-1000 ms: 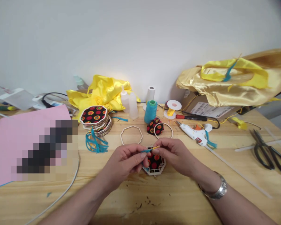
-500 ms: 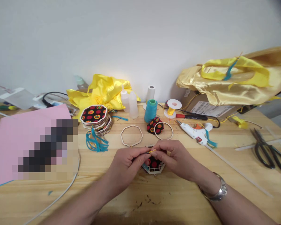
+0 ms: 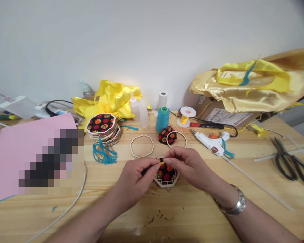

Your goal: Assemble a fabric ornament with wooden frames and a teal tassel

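Note:
Between my fingertips runs a short bit of yellow cord [image 3: 162, 163]. My left hand [image 3: 139, 172] pinches its left end between thumb and forefinger. On the other side my right hand [image 3: 183, 165] pinches the cord the same way. Just below them lies an octagonal lattice frame [image 3: 166, 184] over black fabric [image 3: 166, 175] with red and orange round motifs; my fingers cover its upper part. Beyond my hands rest an empty scalloped wooden frame [image 3: 142, 146], a round wooden ring [image 3: 176, 139] and a padded piece of the same patterned fabric [image 3: 164, 135].
At the left stand stacked fabric-covered frames [image 3: 102, 126] with blue tassels [image 3: 103, 153]. Behind are a blue thread cone [image 3: 162, 119], plastic bottles [image 3: 144, 114] and a yellow cord spool [image 3: 184, 118]. A white glue gun [image 3: 210, 143] and black scissors [image 3: 285, 162] lie right.
My hands have shifted slightly apart and up, with the cord still between them. More of the patterned fabric in the octagonal frame shows; the blue strand beside it no longer shows.

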Motion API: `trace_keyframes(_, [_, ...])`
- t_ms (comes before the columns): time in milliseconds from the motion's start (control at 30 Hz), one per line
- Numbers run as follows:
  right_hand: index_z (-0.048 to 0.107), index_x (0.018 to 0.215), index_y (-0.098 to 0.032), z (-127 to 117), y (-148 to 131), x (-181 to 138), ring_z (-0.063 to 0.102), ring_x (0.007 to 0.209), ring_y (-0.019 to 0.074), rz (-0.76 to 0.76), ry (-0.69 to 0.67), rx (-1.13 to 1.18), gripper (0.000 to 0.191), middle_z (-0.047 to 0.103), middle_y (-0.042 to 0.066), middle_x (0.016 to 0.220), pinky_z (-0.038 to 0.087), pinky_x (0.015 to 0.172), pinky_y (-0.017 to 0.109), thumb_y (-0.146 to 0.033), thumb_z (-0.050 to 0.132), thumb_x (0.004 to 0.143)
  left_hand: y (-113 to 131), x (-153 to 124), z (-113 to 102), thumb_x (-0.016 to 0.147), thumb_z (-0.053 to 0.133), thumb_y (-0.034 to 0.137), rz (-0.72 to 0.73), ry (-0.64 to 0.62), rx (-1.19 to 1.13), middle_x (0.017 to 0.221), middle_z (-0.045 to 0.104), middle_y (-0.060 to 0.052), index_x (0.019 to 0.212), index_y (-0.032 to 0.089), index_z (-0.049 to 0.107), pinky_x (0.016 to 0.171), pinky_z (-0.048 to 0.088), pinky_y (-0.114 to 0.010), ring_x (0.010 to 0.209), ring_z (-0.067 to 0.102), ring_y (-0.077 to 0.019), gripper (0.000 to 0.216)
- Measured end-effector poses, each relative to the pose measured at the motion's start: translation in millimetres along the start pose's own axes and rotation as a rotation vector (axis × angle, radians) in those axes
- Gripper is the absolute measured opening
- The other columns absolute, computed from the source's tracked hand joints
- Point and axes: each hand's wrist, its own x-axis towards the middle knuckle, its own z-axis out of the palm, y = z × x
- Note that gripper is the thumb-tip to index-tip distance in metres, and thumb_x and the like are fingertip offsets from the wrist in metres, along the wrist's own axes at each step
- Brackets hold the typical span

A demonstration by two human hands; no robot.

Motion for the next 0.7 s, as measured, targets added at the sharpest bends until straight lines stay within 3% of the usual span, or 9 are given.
trace_keyframes(167, [0.06,0.076,-0.016,2,-2,-1,0.05,0.062,0.01,0.004,-0.042,-0.01,0.015,0.059,-0.001,0.067,0.041,0.057,0.021,-0.026,0.054,0.085,1,0,0,0.087,0.051,0.024,0.0,-0.026,-0.009,0.079,0.072,0.002,0.099,0.022,0.071,0.065,0.047,-0.02,0.072,0.064,-0.0138,0.024])
trace_keyframes(367, [0.054,0.079,-0.017,-2,0,-3,0.043,0.061,0.0092,0.053,-0.165,0.083,0.019,0.051,-0.003,0.068,0.036,0.055,0.021,-0.033,0.05,0.088,1,0,1,0.087,0.051,0.024,0.015,-0.059,0.023,0.07,0.071,0.001,0.086,0.021,0.074,0.064,0.048,-0.022,0.072,0.065,-0.0167,0.024])
trace_keyframes(500, [0.052,0.08,-0.016,1,3,-4,0.041,0.063,0.0091,0.163,-0.276,0.377,0.024,0.047,-0.003,0.069,0.033,0.057,0.022,-0.04,0.053,0.086,3,-3,-1,0.087,0.051,0.02,0.101,-0.072,0.0,0.073,0.073,0.001,0.091,0.023,0.074,0.062,0.047,-0.02,0.07,0.066,-0.015,0.024])
trace_keyframes(700, [0.049,0.071,-0.015,9,-1,-5,0.038,0.057,0.008,0.253,-0.296,0.869,0.025,0.044,-0.004,0.062,0.028,0.057,0.023,-0.035,0.064,0.078,10,-4,-2,0.088,0.052,0.014,0.143,-0.081,-0.147,0.085,0.076,0.003,0.096,0.028,0.074,0.069,0.048,-0.016,0.074,0.067,-0.0109,0.027])
